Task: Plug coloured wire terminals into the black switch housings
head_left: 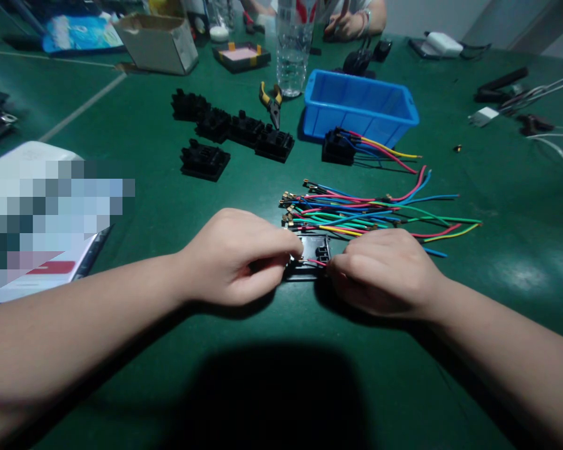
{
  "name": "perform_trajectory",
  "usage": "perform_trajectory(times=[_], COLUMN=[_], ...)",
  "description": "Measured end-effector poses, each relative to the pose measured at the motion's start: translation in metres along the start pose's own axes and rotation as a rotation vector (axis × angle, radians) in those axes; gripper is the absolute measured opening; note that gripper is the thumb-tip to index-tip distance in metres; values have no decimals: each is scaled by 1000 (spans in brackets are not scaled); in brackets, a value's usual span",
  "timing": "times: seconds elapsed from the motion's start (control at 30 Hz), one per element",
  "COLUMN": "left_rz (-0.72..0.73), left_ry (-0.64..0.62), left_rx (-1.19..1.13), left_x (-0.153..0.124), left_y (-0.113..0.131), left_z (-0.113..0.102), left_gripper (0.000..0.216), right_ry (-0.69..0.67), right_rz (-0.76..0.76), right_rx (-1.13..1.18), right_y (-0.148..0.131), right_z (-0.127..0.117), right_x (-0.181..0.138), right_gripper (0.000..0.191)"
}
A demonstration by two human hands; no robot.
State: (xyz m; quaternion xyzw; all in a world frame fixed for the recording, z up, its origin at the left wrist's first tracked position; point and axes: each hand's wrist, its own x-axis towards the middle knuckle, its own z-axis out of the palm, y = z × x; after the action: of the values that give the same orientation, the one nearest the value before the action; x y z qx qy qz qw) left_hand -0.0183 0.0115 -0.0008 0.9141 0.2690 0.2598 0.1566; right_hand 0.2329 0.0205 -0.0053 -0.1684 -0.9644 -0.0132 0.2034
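Note:
A black plastic connector block [315, 253] lies on the green table between my two hands. My left hand [237, 256] is closed, its fingertips pinching the block's left edge. My right hand [380, 272] is closed in a pinch on a thin red wire [318, 262] whose end meets the block. Just behind the hands lies a loose bundle of coloured wires [370, 212] with metal terminals at their left ends.
Several black connector blocks [234, 128] sit further back, one wired block [340, 147] in front of a blue bin [359, 106]. Pliers [272, 100], a water bottle [293, 50], a cardboard box [157, 40] and papers [42, 250] at left. Another person's hands [351, 22] at the far edge.

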Motion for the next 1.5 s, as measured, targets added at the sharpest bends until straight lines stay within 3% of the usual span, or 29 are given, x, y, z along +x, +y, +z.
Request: perform_trajectory(times=[0.3, 0.53, 1.03, 1.27, 1.5], left_rz=[107, 76, 13, 17, 117], left_ry=[32, 32, 14, 16, 10], left_rx=[9, -19, -6, -15, 116], left_x=[4, 1, 1, 1, -1], left_y=[-1, -2, -2, -2, -6], left_z=[-3, -2, -5, -4, -3], left_gripper=[21, 24, 26, 25, 23], right_ry=[-27, -54, -118, -130, -118], right_rz=[-32, -42, 41, 34, 4], right_rx=[10, 56, 256, 233, 172], right_y=[2, 2, 1, 2, 2], right_z=[-1, -2, -3, -3, 0], right_x=[-1, -3, 0, 0, -1], right_gripper=[21, 31, 33, 33, 33])
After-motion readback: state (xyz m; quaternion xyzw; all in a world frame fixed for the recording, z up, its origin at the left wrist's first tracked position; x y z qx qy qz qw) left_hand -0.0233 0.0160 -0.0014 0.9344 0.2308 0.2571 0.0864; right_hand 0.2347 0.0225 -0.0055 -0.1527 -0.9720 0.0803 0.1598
